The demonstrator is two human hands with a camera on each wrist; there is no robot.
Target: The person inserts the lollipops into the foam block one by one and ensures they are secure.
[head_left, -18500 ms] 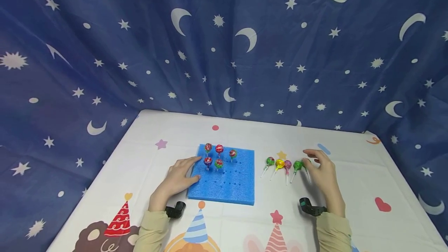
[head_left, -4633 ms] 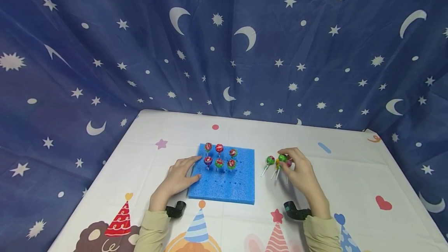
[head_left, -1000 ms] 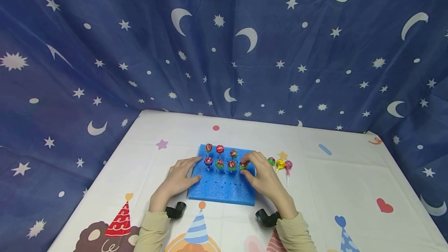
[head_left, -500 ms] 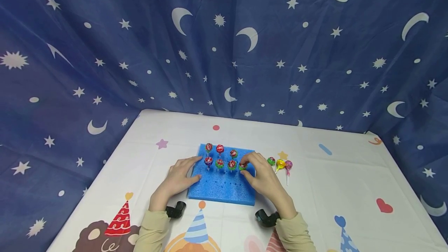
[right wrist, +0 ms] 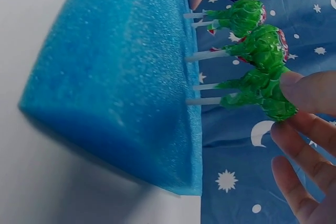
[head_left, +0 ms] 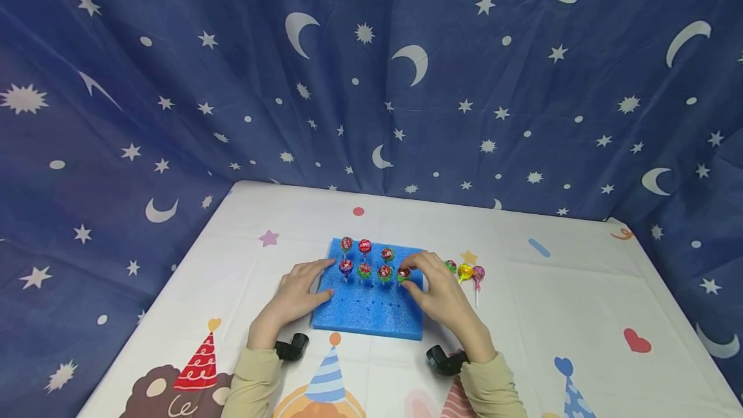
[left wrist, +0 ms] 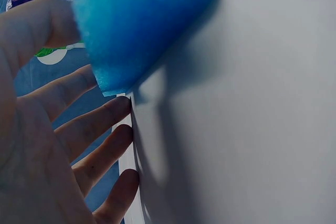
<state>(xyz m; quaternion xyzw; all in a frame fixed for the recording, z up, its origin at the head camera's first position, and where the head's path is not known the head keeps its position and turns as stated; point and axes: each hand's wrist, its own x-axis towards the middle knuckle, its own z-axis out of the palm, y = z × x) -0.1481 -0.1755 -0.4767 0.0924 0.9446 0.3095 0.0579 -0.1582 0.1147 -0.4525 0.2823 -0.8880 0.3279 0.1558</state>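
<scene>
A blue foam block (head_left: 366, 318) with rows of small holes lies on the table. Several wrapped lollipops stand upright in it, three in the back row and the others in the row before it. My right hand (head_left: 444, 295) pinches the head of a green-and-red lollipop (head_left: 404, 274) at the right end of the front row. In the right wrist view that green lollipop (right wrist: 275, 103) has its stick in the foam, with my thumb (right wrist: 310, 90) against the wrapper. My left hand (head_left: 293, 298) rests at the block's left edge, fingers spread; the block's corner (left wrist: 142, 24) shows beside them.
To the block's right, partly behind my right hand, lie a green lollipop (head_left: 451, 266), a yellow lollipop (head_left: 465, 272) and a pink lollipop (head_left: 478, 274). A white printed tablecloth (head_left: 580, 302) covers the table. A dark blue star-patterned curtain (head_left: 371, 82) hangs behind.
Since the oldest frame, two more lollipops have come to stand in the block's front row, and fewer lie on the table. During the last second my right hand has barely shifted; the left stays put.
</scene>
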